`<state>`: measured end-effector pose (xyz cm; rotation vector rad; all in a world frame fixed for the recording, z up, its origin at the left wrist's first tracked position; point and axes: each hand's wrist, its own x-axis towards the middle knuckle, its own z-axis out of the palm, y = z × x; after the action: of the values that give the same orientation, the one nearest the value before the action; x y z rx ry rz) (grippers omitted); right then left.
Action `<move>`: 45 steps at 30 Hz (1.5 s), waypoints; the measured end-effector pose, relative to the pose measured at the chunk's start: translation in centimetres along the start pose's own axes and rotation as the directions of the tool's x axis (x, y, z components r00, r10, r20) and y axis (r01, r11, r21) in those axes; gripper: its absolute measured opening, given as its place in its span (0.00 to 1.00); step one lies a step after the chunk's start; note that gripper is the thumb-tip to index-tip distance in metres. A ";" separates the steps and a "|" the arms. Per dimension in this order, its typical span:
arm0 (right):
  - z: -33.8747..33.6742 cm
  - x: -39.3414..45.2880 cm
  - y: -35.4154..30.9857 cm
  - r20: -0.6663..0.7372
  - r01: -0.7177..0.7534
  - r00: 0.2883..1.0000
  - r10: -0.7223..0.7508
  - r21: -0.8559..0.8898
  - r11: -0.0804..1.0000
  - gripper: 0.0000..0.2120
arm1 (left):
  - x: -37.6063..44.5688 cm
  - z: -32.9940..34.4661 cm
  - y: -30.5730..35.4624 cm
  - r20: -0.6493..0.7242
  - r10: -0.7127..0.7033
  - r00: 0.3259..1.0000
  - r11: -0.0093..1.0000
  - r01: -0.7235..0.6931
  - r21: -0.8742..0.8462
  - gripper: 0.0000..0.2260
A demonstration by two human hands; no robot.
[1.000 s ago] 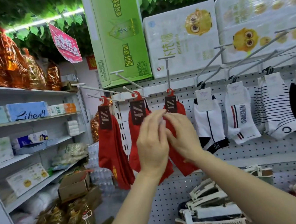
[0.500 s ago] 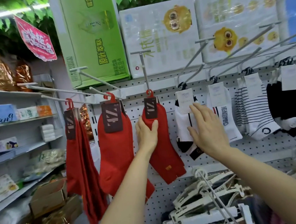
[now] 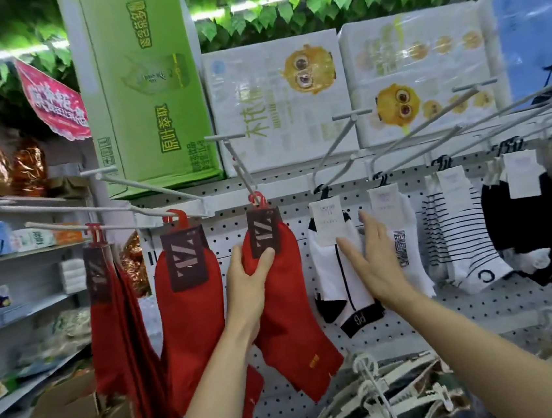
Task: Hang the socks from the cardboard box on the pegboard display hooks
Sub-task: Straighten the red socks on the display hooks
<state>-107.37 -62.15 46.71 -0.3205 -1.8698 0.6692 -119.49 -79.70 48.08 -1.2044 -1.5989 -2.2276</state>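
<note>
Pinching the hung red sock (image 3: 278, 297) with your left hand (image 3: 246, 288), right hand (image 3: 374, 266) flat on white socks (image 3: 340, 280), you're handling soft, floppy stuff, so go for the stiff card tag (image 3: 263, 232).

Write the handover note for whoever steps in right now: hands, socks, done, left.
Left hand: grips the red sock pair with the dark label, which hangs on its white pegboard hook.
Right hand: open, fingers straight, over the white socks with black trim.
Done: three red pairs are hung.
Left: release, then check the brown cardboard box for more; its contents can't be seen.
</note>
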 end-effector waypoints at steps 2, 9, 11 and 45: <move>0.3 0.5 0.0 0.045 -0.060 0.997 0.056 0.109 0.992 0.36 | -0.9 -0.2 0.9 -0.021 0.005 1.000 1.000 -0.006 -0.026 0.09; 1.0 2.2 0.3 0.185 -0.204 0.973 0.137 0.422 0.883 0.41 | -3.7 0.0 3.8 -0.082 0.043 0.996 0.998 -0.047 -0.042 0.09; 1.1 2.7 0.6 0.204 -0.220 0.969 0.142 0.441 0.870 0.39 | -4.1 0.1 4.1 -0.091 0.057 0.994 0.998 -0.061 -0.035 0.10; -4.1 -2.2 -4.3 0.158 -0.061 0.987 -0.042 0.598 0.799 0.14 | -8.2 3.9 8.0 -0.125 0.548 0.827 0.608 -0.291 0.738 0.25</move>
<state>-102.35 -65.57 48.63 0.1499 -1.6961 1.2861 -107.71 -82.37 48.88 -0.7918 -1.5522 -1.2330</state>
